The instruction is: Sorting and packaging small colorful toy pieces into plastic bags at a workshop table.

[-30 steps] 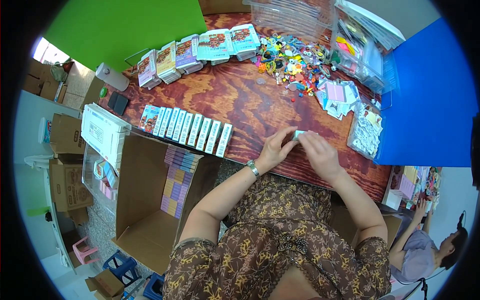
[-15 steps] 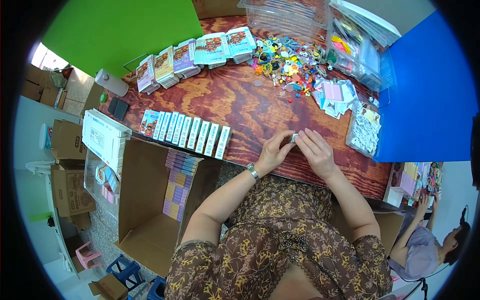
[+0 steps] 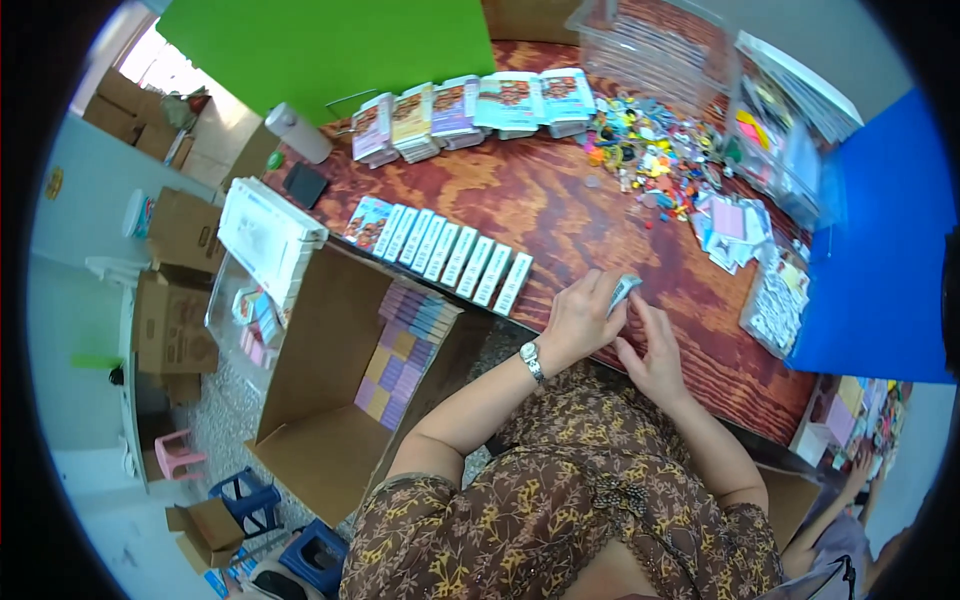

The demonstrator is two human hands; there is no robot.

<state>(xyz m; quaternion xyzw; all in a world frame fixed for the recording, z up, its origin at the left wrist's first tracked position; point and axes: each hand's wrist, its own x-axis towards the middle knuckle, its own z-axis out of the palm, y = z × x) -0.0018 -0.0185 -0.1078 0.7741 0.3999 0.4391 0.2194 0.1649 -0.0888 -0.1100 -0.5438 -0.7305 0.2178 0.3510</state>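
My left hand (image 3: 578, 322), with a watch on its wrist, and my right hand (image 3: 655, 345) meet at the near edge of the reddish wooden table (image 3: 560, 215). Together they pinch a small pale flat packet (image 3: 624, 291) between the fingertips. Just to the left of my hands lies a row of several small flat boxes (image 3: 440, 250) set side by side. Below that row, an open cardboard box (image 3: 330, 380) on the floor side holds a stack of purple and yellow packets (image 3: 405, 345).
Stacks of printed packets (image 3: 470, 110) line the table's far edge. A heap of small colourful pieces (image 3: 650, 155) lies at the back right, beside clear plastic bins (image 3: 770, 140). A blue board (image 3: 880, 260) stands on the right. Cardboard boxes (image 3: 175, 290) and stools are on the left floor. Another person (image 3: 840, 540) sits at lower right.
My hands stay together on the small packet, shifting it slightly and turning it up on edge. The rest of the table looks the same.
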